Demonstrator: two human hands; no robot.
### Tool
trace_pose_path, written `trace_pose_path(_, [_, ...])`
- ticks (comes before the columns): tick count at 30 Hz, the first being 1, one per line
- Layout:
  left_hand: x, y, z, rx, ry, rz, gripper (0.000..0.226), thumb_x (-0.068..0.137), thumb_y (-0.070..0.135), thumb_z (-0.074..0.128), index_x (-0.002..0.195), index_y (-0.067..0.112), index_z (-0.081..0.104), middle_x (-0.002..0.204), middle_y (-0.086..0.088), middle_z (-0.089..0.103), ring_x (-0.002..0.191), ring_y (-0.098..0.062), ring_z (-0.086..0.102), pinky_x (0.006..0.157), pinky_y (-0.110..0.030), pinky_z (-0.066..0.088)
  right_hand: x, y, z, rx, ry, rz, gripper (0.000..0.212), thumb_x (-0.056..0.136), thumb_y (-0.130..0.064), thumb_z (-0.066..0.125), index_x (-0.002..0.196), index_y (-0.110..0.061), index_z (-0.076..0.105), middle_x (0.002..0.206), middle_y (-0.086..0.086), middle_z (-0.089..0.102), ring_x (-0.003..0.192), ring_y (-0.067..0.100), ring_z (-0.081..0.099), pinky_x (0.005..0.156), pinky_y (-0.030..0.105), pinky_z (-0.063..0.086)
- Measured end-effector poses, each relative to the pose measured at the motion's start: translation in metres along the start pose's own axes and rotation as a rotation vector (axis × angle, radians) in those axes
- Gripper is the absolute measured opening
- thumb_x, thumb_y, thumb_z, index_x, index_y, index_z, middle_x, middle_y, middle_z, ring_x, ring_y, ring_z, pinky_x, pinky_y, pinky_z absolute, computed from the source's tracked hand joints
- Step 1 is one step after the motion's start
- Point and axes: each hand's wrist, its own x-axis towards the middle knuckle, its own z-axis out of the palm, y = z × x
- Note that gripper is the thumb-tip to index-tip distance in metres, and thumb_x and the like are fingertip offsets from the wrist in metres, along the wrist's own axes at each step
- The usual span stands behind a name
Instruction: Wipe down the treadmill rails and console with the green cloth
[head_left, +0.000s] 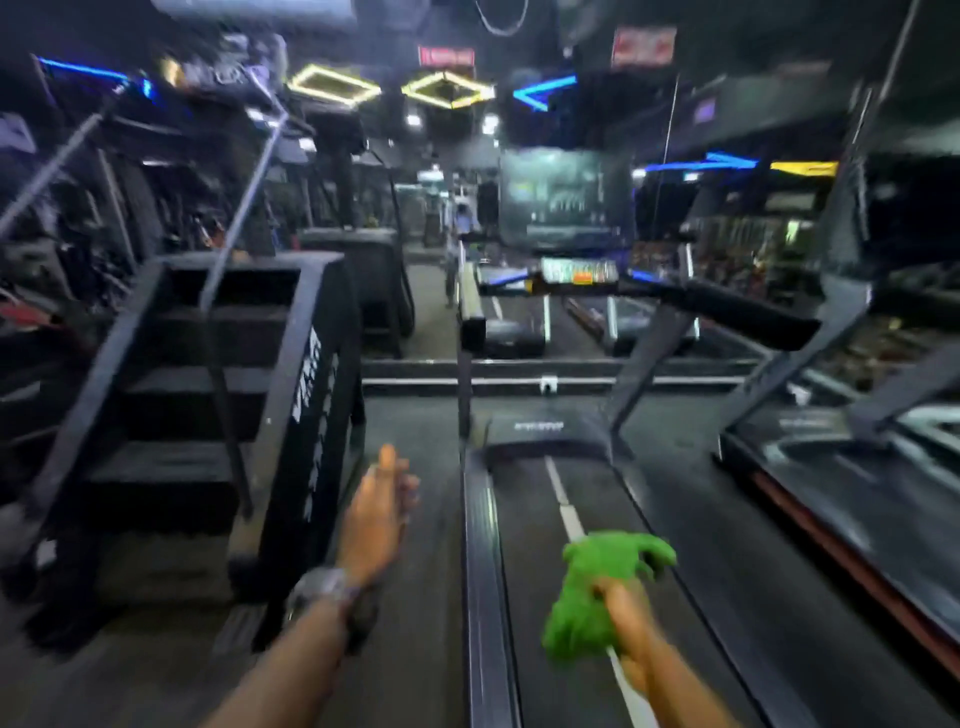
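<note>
The frame is motion-blurred. My right hand (626, 621) grips a bunched green cloth (597, 587) low over the treadmill belt (561, 519). My left hand (382, 506), with a watch on the wrist, hangs in the air left of the treadmill with relaxed fingers and holds nothing. The treadmill's console (566, 202) with its screen stands ahead, well beyond both hands. Its right handrail (753, 317) runs dark and padded toward me from the console. The left rail post (470, 332) rises at the belt's left edge.
A black stair-climber machine (208, 405) stands to the left. A second treadmill (857, 483) lies on the right. Between the machines a strip of dark floor (415, 649) runs forward. More gym machines and a mirror wall fill the background.
</note>
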Motion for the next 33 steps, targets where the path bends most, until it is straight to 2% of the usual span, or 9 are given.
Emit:
trace_pose_path(2, [0.032,0.074,0.006,0.049,-0.03,0.156,0.069,0.056,0.088,0.046,0.086,0.028,0.063,0.082,-0.002,0.066,0.075,-0.023,0.058,0.068,-0.036,0.044,0.006,-0.068,0.021,-0.018,0.06,-0.128,0.01,0.083,0.003,0.052,0.079,-0.007,0.053,0.073,0.02,0.048,0.064,0.029,0.047,0.058,0.052,0.047])
trace_pose_path(5, [0.069,0.161,0.006,0.126,-0.044,0.344,0.055,0.061,0.091,0.038,0.074,0.043,0.063,0.081,0.004,0.064,0.077,-0.023,0.058,0.075,-0.044,0.044,0.031,-0.183,0.064,0.064,0.102,-0.422,0.014,0.083,0.002,0.059,0.089,-0.011,0.062,0.082,0.011,0.067,0.071,0.027,0.062,0.071,0.04,0.055])
trace_pose_path(8, [0.097,0.212,0.0,0.031,-0.154,0.421,0.058,0.065,0.086,0.043,0.07,0.03,0.055,0.067,0.008,0.051,0.06,-0.016,0.044,0.058,-0.034,0.031,0.041,-0.257,0.104,0.184,0.13,-0.535,0.028,0.086,0.002,0.062,0.111,-0.009,0.06,0.09,0.002,0.075,0.071,0.011,0.068,0.064,0.024,0.057])
trace_pose_path(14, [0.153,0.239,-0.021,0.119,-0.214,0.438,0.074,0.06,0.092,0.031,0.084,0.027,0.056,0.09,-0.001,0.06,0.079,-0.02,0.056,0.081,-0.046,0.044,0.057,-0.299,0.169,0.418,0.094,-0.472,0.027,0.093,-0.005,0.055,0.12,-0.006,0.057,0.106,0.018,0.07,0.083,0.031,0.071,0.068,0.042,0.06])
trace_pose_path(20, [0.211,0.223,-0.02,0.113,-0.26,0.456,0.076,0.06,0.091,0.032,0.092,0.027,0.055,0.089,0.003,0.056,0.075,-0.016,0.054,0.078,-0.041,0.04,0.112,-0.304,0.194,0.423,0.185,-0.36,0.042,0.082,-0.021,0.064,0.122,-0.01,0.059,0.112,0.016,0.071,0.095,0.033,0.071,0.085,0.056,0.057])
trace_pose_path(25, [0.291,0.186,0.001,0.171,-0.312,0.403,0.082,0.057,0.096,0.033,0.097,0.029,0.056,0.099,-0.001,0.061,0.096,-0.027,0.059,0.097,-0.053,0.042,0.181,-0.31,0.198,0.187,0.351,-0.475,0.026,0.094,-0.014,0.058,0.119,-0.013,0.052,0.1,0.002,0.057,0.097,0.024,0.059,0.093,0.041,0.051])
trace_pose_path(27, [0.325,0.177,0.013,0.199,-0.328,0.395,0.085,0.06,0.094,0.032,0.106,0.026,0.056,0.101,-0.001,0.06,0.105,-0.031,0.059,0.101,-0.055,0.041,0.216,-0.313,0.2,0.082,0.411,-0.537,0.027,0.094,-0.016,0.057,0.121,-0.014,0.051,0.112,0.008,0.061,0.107,0.03,0.059,0.1,0.045,0.047])
trace_pose_path(31, [0.411,0.163,0.048,0.243,-0.332,0.38,0.079,0.061,0.095,0.029,0.091,0.028,0.056,0.09,0.003,0.058,0.08,-0.019,0.052,0.082,-0.047,0.042,0.304,-0.319,0.215,-0.359,0.569,-0.66,0.047,0.091,-0.015,0.055,0.135,-0.009,0.042,0.131,0.023,0.057,0.119,0.041,0.054,0.1,0.045,0.042])
trace_pose_path(33, [0.449,0.154,0.062,0.253,-0.321,0.374,0.079,0.066,0.091,0.028,0.099,0.027,0.058,0.102,-0.002,0.062,0.09,-0.023,0.058,0.092,-0.049,0.043,0.344,-0.312,0.228,-0.728,0.58,-0.734,0.061,0.088,-0.017,0.055,0.145,-0.009,0.034,0.146,0.023,0.044,0.132,0.039,0.043,0.109,0.047,0.036])
